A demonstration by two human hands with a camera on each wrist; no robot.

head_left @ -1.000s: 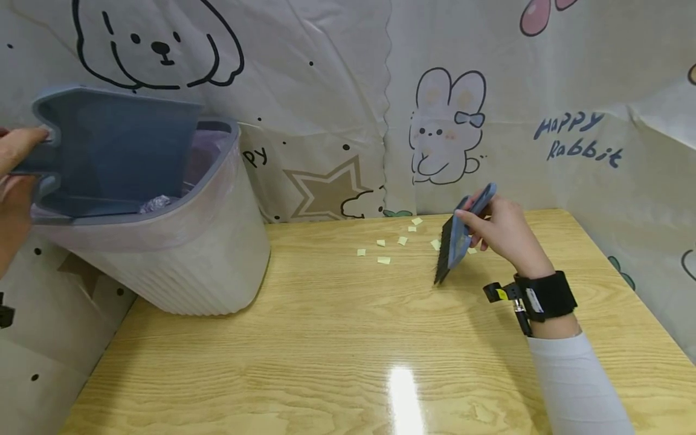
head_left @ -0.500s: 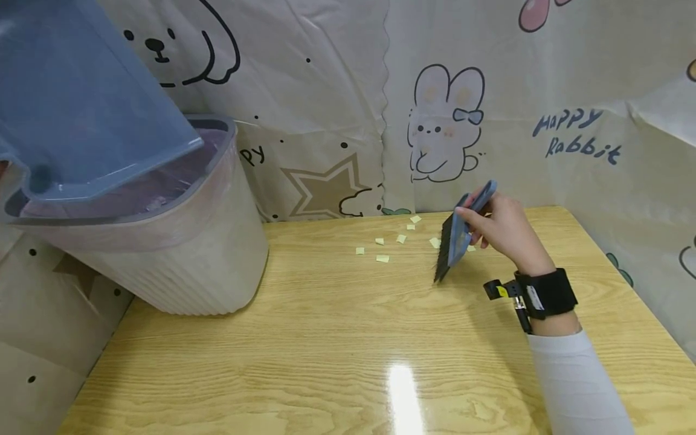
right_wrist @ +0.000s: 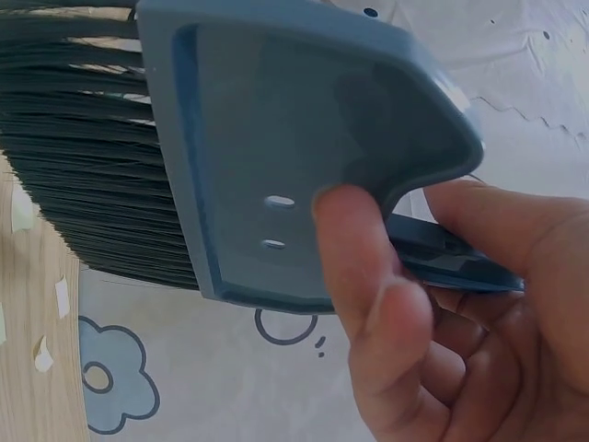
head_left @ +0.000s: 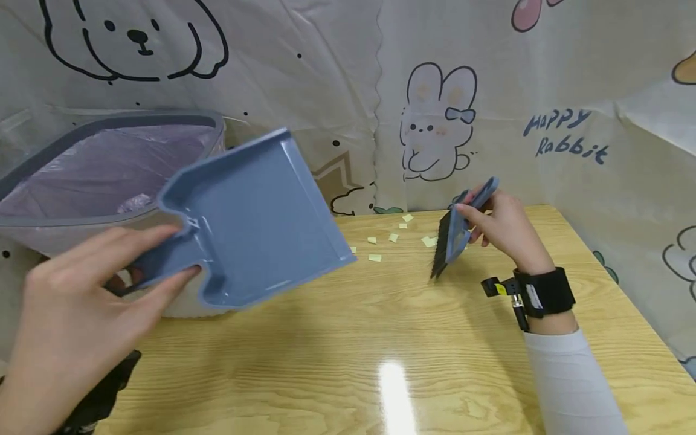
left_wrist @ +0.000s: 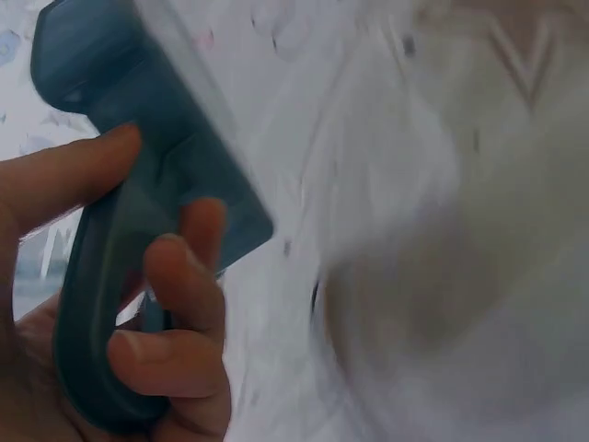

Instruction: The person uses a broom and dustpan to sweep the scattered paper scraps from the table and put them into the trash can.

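Note:
A blue dustpan point(head_left: 261, 217) hangs tilted in the air at the left of the head view, its pan bare. My left hand point(head_left: 92, 302) grips its handle point(left_wrist: 97, 304), thumb and fingers around it. At the right, my right hand point(head_left: 505, 226) holds a blue hand brush point(head_left: 461, 232) by its handle. The brush's dark bristles point(right_wrist: 92, 157) point down and left over the table. Several small pale yellow paper scraps point(head_left: 394, 238) lie left of the brush, near the table's back edge.
A white bin point(head_left: 190, 302) with a grey rim point(head_left: 157, 115) and a translucent liner stands at the left, partly behind the dustpan. Wood-grain table point(head_left: 326, 374) spreads in front. A printed cloth point(head_left: 326, 72) hangs along the back.
My left hand has brought the dustpan out of the bin opening and to the right, turning its pan face into view. The right hand and brush hold nearly still.

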